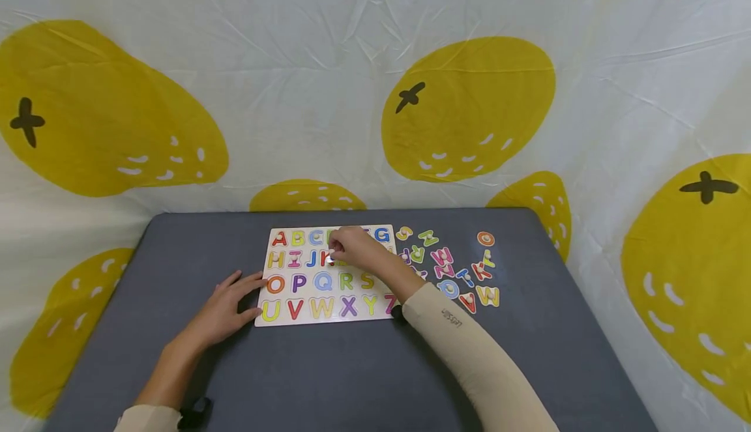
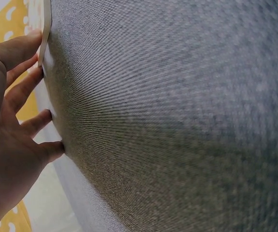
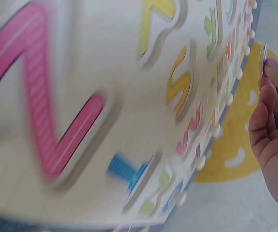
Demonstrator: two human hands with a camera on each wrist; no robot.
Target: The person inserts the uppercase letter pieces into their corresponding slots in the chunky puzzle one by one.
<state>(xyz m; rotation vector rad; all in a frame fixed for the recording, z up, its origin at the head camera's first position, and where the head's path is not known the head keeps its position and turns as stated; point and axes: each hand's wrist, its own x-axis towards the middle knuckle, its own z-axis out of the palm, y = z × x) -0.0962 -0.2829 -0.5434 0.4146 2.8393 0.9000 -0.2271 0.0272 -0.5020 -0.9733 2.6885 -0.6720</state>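
A pale wooden alphabet puzzle board (image 1: 306,271) lies on the table with rows of coloured letters. My right hand (image 1: 354,249) is above its upper middle, near the K, and covers several letters. Between thumb and fingers it pinches a small, thin puzzle piece (image 3: 263,60), seen nearly edge-on in the right wrist view; I cannot tell which letter it is. Knobs (image 3: 239,73) stand up from pieces in the board. My left hand (image 1: 225,308) has its fingers spread, fingertips and thumb at the board's left edge (image 2: 46,34).
Right of the board lie several loose letter pieces, among them an orange O (image 1: 485,239), a green Z (image 1: 427,238), a blue Q (image 1: 448,288) and a yellow W (image 1: 487,296). The dark grey table (image 1: 328,373) meets a lemon-print cloth (image 1: 305,126) behind.
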